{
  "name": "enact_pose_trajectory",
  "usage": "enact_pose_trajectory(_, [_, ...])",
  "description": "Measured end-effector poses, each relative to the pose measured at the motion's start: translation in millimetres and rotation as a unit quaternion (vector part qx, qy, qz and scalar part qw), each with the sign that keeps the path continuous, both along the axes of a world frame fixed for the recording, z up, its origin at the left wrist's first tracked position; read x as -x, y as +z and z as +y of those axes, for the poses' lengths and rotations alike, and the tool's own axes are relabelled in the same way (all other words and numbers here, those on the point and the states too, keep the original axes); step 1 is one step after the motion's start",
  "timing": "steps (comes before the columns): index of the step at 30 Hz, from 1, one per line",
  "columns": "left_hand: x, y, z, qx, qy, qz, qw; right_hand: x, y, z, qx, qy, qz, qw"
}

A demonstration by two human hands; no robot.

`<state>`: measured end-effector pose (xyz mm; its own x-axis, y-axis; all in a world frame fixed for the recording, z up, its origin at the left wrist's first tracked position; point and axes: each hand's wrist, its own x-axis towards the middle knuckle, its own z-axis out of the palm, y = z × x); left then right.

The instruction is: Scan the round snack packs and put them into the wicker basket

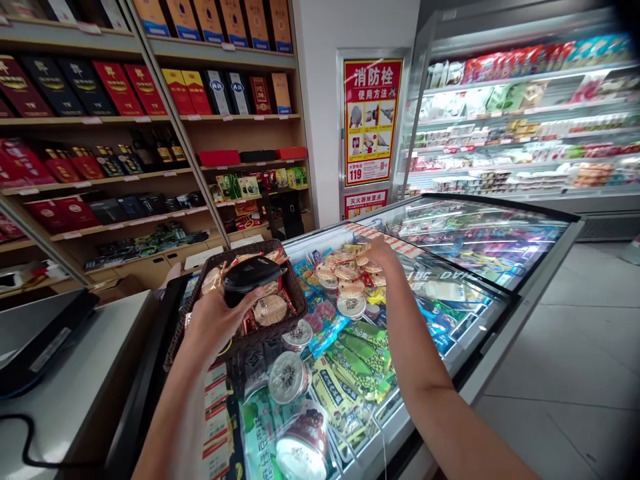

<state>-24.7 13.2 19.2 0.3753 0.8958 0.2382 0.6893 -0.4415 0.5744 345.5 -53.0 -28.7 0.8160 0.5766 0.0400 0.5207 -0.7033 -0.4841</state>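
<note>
My left hand [220,317] is closed around a black oval case-like object [253,275], its exact kind unclear. It is held over a dark wicker basket [175,337] containing round, clear-wrapped biscuits [271,311]. Stretched forward, my right hand [383,252] has its fingers bent on a wrapped biscuit at the far end of a pile of similar wrapped biscuits [346,272]. That pile lies on frozen goods in a chest freezer [487,373]. Around it are ice-cream tubs [290,377] and green ice-lolly packets [363,353].
Sliding glass [450,280] covers the freezer's far right part. A counter [107,373] with a black device [45,340] and cable stands left. Behind are shelves of boxed goods [110,87], a red and yellow sign [373,123] and a lit refrigerated display [525,120].
</note>
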Motion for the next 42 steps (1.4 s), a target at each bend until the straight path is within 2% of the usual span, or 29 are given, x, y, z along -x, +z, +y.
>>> enact_pose_trajectory(3, [11.9,6.7,3.7,-0.001,0.029,-0.013,1.0,5.4,-7.7,4.4,-0.005,-0.04,0.001,0.999])
enact_pose_trajectory(5, [19.4,11.2,5.4,-0.007,0.052,-0.014,0.999,15.7,-6.7,6.3,-0.02,-0.081,-0.049,0.995])
enact_pose_trajectory(7, [26.3,14.4,7.0,-0.015,0.07,-0.011,0.997,30.8,-1.6,9.0,-0.041,-0.076,-0.105,0.991])
enact_pose_trajectory(8, [29.3,15.4,7.6,-0.017,0.073,-0.014,0.997,40.3,1.6,11.4,-0.051,-0.046,-0.121,0.99])
enact_pose_trajectory(11, [36.0,16.8,8.4,-0.016,0.073,-0.032,0.997,77.0,7.2,24.7,-0.077,0.104,-0.125,0.984])
enact_pose_trajectory(14, [39.9,17.2,7.3,-0.028,0.064,-0.041,0.997,122.9,-0.4,45.2,-0.107,0.229,-0.115,0.96])
enact_pose_trajectory(16, [41.8,17.8,5.8,-0.031,0.056,-0.046,0.997,153.1,-11.7,59.0,-0.136,0.288,-0.078,0.945])
enact_pose_trajectory(19, [44.2,19.2,3.2,-0.025,0.052,-0.055,0.997,189.5,-29.0,75.0,-0.143,0.334,0.094,0.927])
enact_pose_trajectory(21, [45.2,20.0,1.8,-0.032,0.044,-0.06,0.997,205.9,-36.0,81.8,-0.131,0.332,0.189,0.915])
enact_pose_trajectory(25, [44.2,20.6,0.5,-0.051,0.023,-0.063,0.996,224.4,-37.6,86.4,-0.165,0.298,0.267,0.901])
enact_pose_trajectory(30, [38.1,19.8,-0.8,-0.055,0.004,-0.046,0.997,222.5,-32.3,75.7,-0.226,0.258,0.439,0.831])
enact_pose_trajectory(34, [31.3,17.2,-3.7,-0.053,-0.014,-0.045,0.997,195.7,-25.6,49.5,-0.292,0.253,0.46,0.799])
enact_pose_trajectory(36, [27.0,15.6,-5.1,-0.042,-0.023,-0.047,0.998,177.4,-21.6,33.1,-0.315,0.25,0.428,0.809])
enact_pose_trajectory(42, [8.6,10.9,-10.7,-0.021,-0.061,-0.033,0.997,127.7,-25.8,-0.5,-0.342,0.17,0.251,0.889])
